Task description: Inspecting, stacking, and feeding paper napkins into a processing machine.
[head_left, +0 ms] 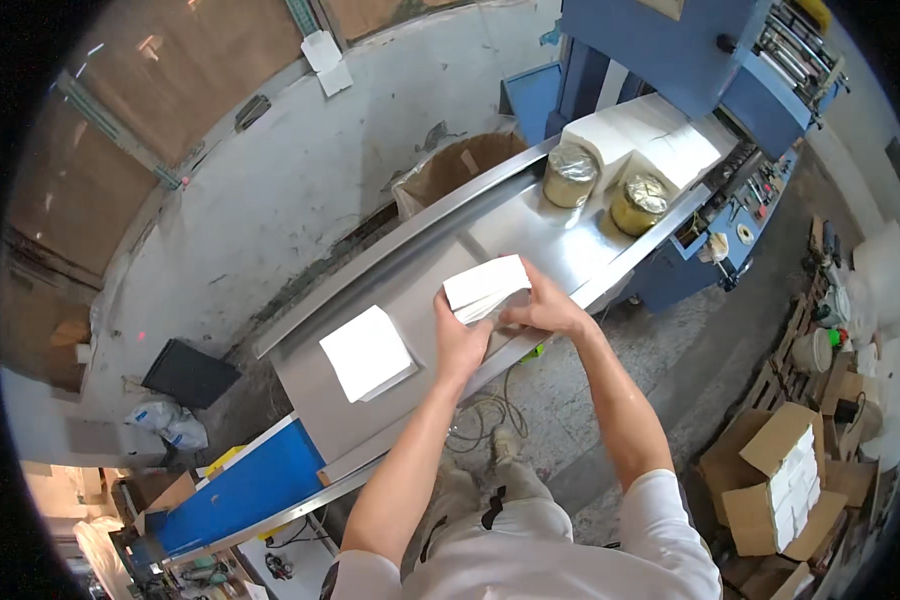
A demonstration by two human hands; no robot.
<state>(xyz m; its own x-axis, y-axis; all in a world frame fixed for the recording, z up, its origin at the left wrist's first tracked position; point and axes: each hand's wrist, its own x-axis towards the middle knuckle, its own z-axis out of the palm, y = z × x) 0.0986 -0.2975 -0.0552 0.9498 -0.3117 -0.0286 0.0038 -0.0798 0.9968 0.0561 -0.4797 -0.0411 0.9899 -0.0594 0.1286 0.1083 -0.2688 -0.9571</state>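
Your left hand (458, 345) and right hand (550, 305) have their fingers closed around a white stack (485, 283) over the metal table (415, 285), nearer its near edge (625, 269) than the far rim (410, 241), with open surface separating it from the white pile (365, 352) leftward.

A scuffed white wall (400, 100) is topped by brown panels (200, 80) at upper left; grey concrete floor (690, 340) is seen centre-right.

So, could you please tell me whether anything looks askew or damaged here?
Mildly, yes: the white stack held between the left hand and right hand has its lower layers splayed apart rather than flush. The wall beyond the metal chute also has dark, worn-looking patches.
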